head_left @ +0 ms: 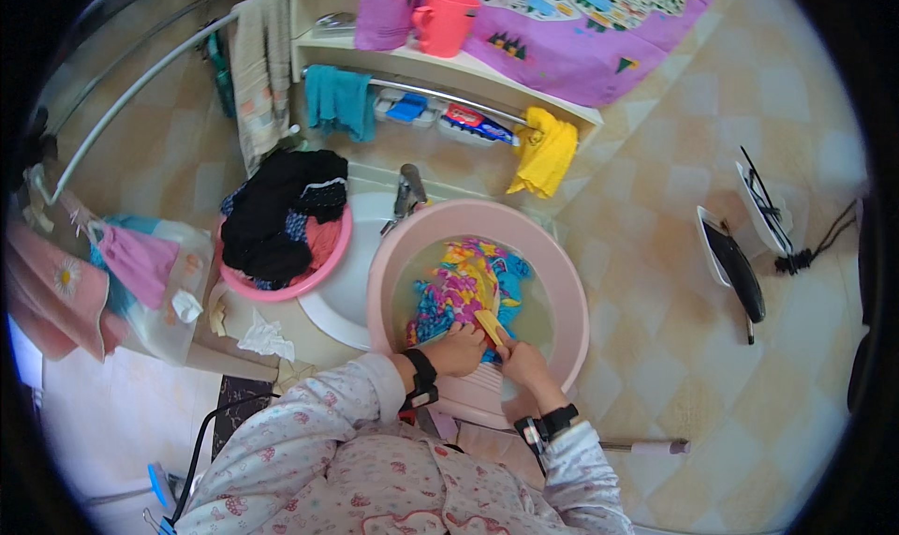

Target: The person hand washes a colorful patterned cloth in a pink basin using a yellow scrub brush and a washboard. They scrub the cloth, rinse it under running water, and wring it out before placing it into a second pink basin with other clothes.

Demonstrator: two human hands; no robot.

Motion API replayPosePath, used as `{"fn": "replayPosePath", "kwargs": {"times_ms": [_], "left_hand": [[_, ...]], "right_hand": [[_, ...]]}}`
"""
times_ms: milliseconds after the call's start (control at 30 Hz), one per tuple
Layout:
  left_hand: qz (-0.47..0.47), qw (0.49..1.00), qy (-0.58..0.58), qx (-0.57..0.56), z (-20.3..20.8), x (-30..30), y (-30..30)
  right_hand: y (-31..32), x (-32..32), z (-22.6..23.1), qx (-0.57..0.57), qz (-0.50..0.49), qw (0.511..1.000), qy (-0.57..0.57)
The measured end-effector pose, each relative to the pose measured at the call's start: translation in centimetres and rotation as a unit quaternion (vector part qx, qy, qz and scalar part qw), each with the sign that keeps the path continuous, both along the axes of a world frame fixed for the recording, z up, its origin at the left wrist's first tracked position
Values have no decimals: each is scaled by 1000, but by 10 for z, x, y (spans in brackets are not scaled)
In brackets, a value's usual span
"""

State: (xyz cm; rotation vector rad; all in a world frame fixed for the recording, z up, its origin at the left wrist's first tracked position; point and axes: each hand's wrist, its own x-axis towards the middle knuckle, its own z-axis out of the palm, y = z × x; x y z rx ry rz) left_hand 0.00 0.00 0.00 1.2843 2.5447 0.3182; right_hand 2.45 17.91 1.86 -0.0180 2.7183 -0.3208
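A large pink basin [573,305] holds greyish water and a wet, bunched cloth [459,273] patterned in magenta, yellow and blue. My left hand [457,349] is closed on the cloth's near edge, its fingertips partly hidden. Just to its right, my right hand [523,359] grips a narrow yellow oblong block [489,327], which rests against the cloth. From this angle I cannot tell whether the block is soap or a brush. Beneath both hands lies a ridged washboard section [482,385] on the basin's near side. Dark bands circle both my wrists.
Left of the basin are a white sink [328,308] with a metal faucet [408,186] and a pink tub [339,254] heaped with dark clothes [276,221]. Behind hang a teal cloth [339,102] and yellow cloth [543,153]. Wall holders [716,254] are at right.
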Motion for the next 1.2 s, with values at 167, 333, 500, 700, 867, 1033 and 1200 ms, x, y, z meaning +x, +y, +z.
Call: {"fn": "replayPosePath", "kwargs": {"times_ms": [167,333,500,700,867,1033,1200], "left_hand": [[11,1000,12,-11,-3,3,3],[2,998,-48,35,0,3,-11],[-9,999,-50,13,4,1,-11],[-12,1000,-20,-8,3,3,-10],[-26,999,-18,28,2,3,-17],[-29,999,-33,13,0,0,-14],[-34,999,-11,12,-1,-1,-13]], "right_hand": [[-22,-43,-24,92,-44,989,106],[-17,-41,2,41,-51,997,41],[-16,22,19,-15,8,999,35],[-25,-36,-15,66,-62,991,96],[-14,-30,1,68,-52,992,92],[-15,11,10,0,-7,1000,5],[-17,-31,-30,64,-71,989,111]]}}
